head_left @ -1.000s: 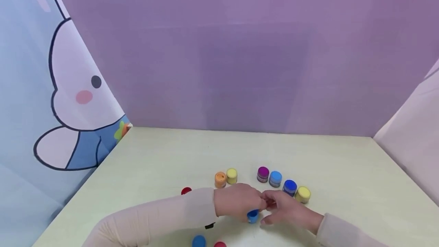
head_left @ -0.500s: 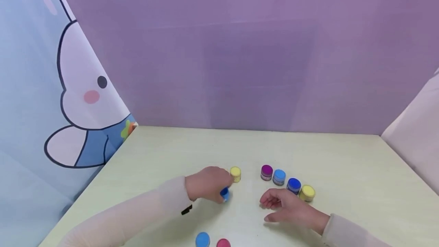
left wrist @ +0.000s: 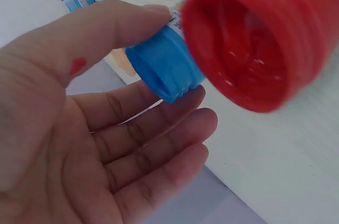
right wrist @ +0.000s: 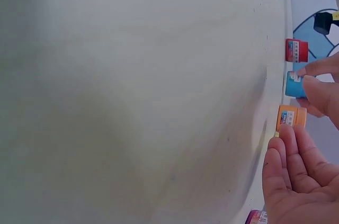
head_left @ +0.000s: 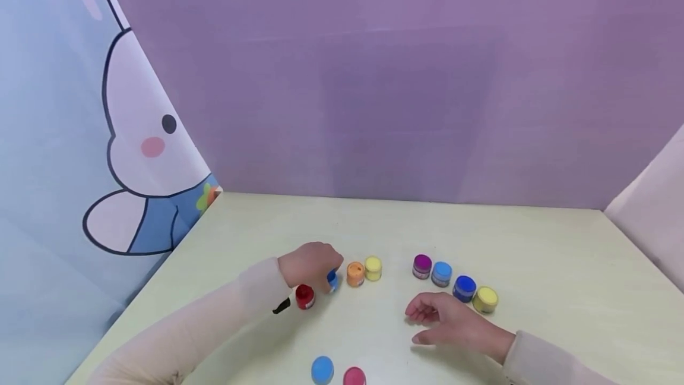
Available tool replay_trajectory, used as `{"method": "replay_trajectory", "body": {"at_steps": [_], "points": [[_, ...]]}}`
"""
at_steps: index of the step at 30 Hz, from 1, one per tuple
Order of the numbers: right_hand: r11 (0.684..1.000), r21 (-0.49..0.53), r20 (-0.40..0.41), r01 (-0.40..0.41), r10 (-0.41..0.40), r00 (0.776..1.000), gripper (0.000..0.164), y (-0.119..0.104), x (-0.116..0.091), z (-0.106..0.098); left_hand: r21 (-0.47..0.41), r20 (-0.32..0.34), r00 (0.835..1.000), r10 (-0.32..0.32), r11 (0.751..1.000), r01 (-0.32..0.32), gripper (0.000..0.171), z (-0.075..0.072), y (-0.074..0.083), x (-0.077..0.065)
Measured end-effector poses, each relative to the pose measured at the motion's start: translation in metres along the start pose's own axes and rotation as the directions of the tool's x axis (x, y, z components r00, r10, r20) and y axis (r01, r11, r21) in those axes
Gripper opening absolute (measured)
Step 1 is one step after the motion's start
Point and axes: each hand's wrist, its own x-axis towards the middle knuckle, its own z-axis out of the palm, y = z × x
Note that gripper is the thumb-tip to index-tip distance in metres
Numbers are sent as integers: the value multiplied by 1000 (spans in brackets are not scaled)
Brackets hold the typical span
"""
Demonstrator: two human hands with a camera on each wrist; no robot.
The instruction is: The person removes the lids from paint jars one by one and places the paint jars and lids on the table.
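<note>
With thumb and fingers, my left hand pinches a small blue paint jar that has no lid on. In the head view the hand is at the left of the middle, between a lidless red paint jar and an orange paint jar. Wet red paint shows inside the red jar, and a red smear marks my left thumb. My right hand is held with loosely bent fingers and nothing in them. It is nearest to a dark blue jar and a yellow jar.
A pale yellow jar stands beside the orange one. On the right are a purple jar and a light blue jar. A blue round top and a pink-red one show near the front. Purple cloth hangs behind the table.
My left hand has carried the blue jar leftward and away from me, from beside the right hand to between the red and orange jars. The right hand stays nearly still.
</note>
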Motion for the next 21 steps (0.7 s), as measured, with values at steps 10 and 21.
{"method": "replay_trajectory", "body": {"at_steps": [10,21], "points": [[1000,1,-5,23,-23,1000,33,7,2,0,-21,47,997,-52,998,54,28,1,1,7],[1000,10,-1,4,-4,1000,33,7,8,1,-84,-102,990,95,991,-104,38,-12,5,18]]}}
